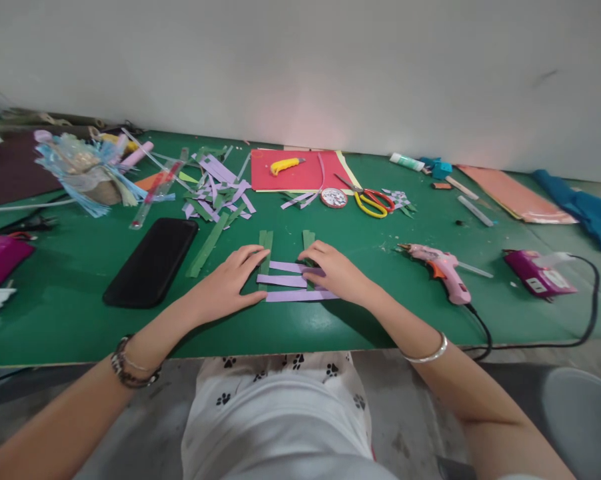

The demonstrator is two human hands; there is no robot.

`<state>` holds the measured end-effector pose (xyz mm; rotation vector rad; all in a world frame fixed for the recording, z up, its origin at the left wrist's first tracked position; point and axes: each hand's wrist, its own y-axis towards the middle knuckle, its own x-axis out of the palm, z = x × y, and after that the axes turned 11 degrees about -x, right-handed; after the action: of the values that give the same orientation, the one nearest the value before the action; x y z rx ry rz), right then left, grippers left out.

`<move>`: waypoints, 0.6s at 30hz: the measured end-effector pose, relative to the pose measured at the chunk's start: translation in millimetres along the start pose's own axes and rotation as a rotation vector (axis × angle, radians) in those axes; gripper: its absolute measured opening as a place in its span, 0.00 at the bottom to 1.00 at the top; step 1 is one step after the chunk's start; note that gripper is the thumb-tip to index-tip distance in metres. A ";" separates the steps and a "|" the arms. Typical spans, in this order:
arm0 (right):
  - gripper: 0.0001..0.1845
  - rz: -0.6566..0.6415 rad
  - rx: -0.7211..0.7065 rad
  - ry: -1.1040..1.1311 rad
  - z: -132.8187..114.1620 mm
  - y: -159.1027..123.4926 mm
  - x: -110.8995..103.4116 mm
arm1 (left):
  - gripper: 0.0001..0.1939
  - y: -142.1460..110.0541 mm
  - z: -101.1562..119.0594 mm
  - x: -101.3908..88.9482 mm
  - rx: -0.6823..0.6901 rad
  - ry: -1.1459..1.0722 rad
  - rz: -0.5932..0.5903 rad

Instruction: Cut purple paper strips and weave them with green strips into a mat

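Observation:
Green paper strips (pixel 263 241) lie upright on the table, crossed by several lilac paper strips (pixel 281 281) in a loose lattice. My left hand (pixel 228 283) rests at the lattice's left side, thumb and fingers apart, fingertips touching the strip ends. On the other side my right hand (pixel 338 273) has its fingers bent down onto the right ends of the strips, seemingly pinching a lilac one. Its palm hides part of the crossing there. Another green strip (pixel 308 238) shows above the right fingertips.
A black phone (pixel 151 263) lies left, below a heap of paper strips (pixel 220 187). Red sheets (pixel 260 177) carry a yellow cutter (pixel 286 165). Scissors (pixel 370 201) lie near a round white container (pixel 333 197). A pink glue gun (pixel 443 270) and its cord (pixel 480 327) are right.

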<state>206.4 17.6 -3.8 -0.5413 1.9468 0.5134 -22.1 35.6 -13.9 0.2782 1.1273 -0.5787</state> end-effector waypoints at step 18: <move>0.12 0.057 0.047 0.295 1.5 -4.0 -11.5 | 0.24 -4.6 4.2 0.8 0.088 0.110 0.061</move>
<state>214.3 16.9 5.6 -0.5572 2.2543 0.4410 -21.2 29.5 -12.5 0.4233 1.1972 -0.5651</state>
